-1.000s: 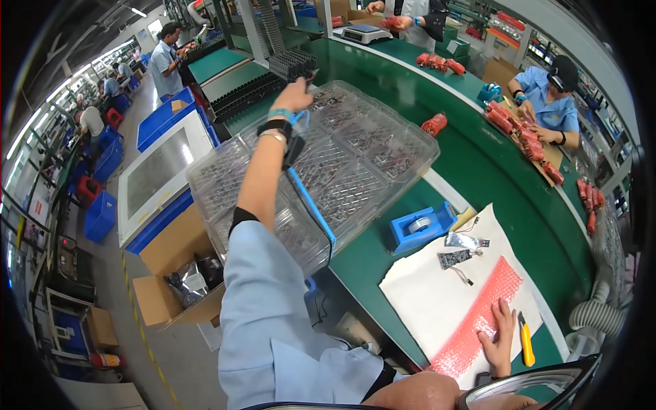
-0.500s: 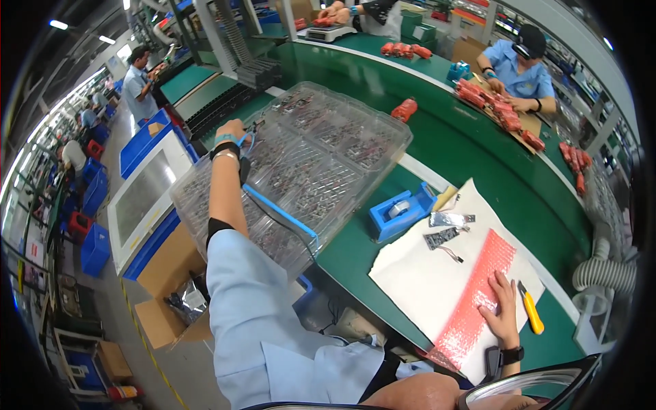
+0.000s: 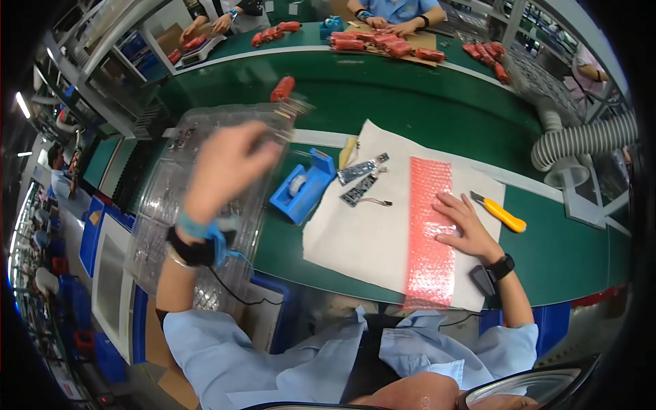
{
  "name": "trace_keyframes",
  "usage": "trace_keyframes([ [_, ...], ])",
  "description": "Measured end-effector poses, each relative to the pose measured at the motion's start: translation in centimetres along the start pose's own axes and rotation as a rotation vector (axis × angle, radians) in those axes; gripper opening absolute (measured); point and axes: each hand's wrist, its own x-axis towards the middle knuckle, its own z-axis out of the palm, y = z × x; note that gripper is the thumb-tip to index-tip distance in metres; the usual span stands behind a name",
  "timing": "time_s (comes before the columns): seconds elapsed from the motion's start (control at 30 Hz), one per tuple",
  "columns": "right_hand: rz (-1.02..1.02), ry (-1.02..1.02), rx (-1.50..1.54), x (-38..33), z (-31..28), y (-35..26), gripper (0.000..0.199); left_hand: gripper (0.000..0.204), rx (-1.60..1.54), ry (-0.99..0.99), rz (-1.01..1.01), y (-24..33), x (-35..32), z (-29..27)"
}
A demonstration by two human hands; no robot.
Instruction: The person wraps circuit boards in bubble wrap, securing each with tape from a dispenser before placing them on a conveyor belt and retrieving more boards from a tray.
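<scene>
My left hand (image 3: 229,164), smeared by motion, is over the clear plastic tray (image 3: 147,236), its fingers closed on what looks like a small circuit board (image 3: 292,115), also blurred. A wrist strap with a cord is round that wrist. My right hand (image 3: 467,227) lies flat with fingers spread, pressing on a strip of red bubble wrap (image 3: 430,273). Under the strip is a white foam sheet (image 3: 369,253). Two circuit boards lie on it, one silvery (image 3: 361,169) and one dark with wire leads (image 3: 359,191). A yellow utility knife (image 3: 502,213) rests right of my hand.
A blue tape dispenser (image 3: 301,188) stands between tray and sheet. Beyond runs a green conveyor (image 3: 383,96) with one red-wrapped bundle (image 3: 282,89). Across it, co-workers' hands (image 3: 403,27) work beside several red bundles (image 3: 393,46). A ribbed hose (image 3: 588,140) is at the right.
My left hand has come back from the tray's far left side toward its right edge. The view has swung right. My right hand stays flat on the bubble wrap.
</scene>
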Motion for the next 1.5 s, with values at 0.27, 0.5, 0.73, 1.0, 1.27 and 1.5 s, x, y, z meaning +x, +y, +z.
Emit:
trace_keyframes([
  [0.27, -0.052, -0.052, -0.055, 0.3, -1.0, -1.2, 0.065, 0.034, -0.071, -0.216, 0.090, 4.7, 1.1, 16.0],
  [0.5, -0.014, -0.070, -0.094, -1.8, -0.3, -1.8, 0.067, 0.038, -0.033, 0.120, 0.044, 4.4, 2.4, 17.7],
  [0.73, -0.089, -0.079, -0.186, -1.9, 0.2, -0.8, 0.070, 0.037, 0.307, -0.052, -0.040, 4.5, 3.4, 17.3],
  [1.0, -0.073, -0.067, -0.213, -1.7, 0.2, -1.3, 0.071, 0.033, 0.367, 0.274, 0.057, 3.8, 4.4, 17.5],
  [1.27, -0.074, -0.036, -0.213, -2.0, 0.5, -1.1, 0.071, 0.050, -0.062, -0.309, 0.028, 10.1, -0.4, 18.2],
  [1.5, -0.048, -0.078, -0.225, -2.8, -0.5, -1.9, 0.071, 0.052, 0.099, -0.134, 0.131, 7.4, -1.7, 21.4],
])
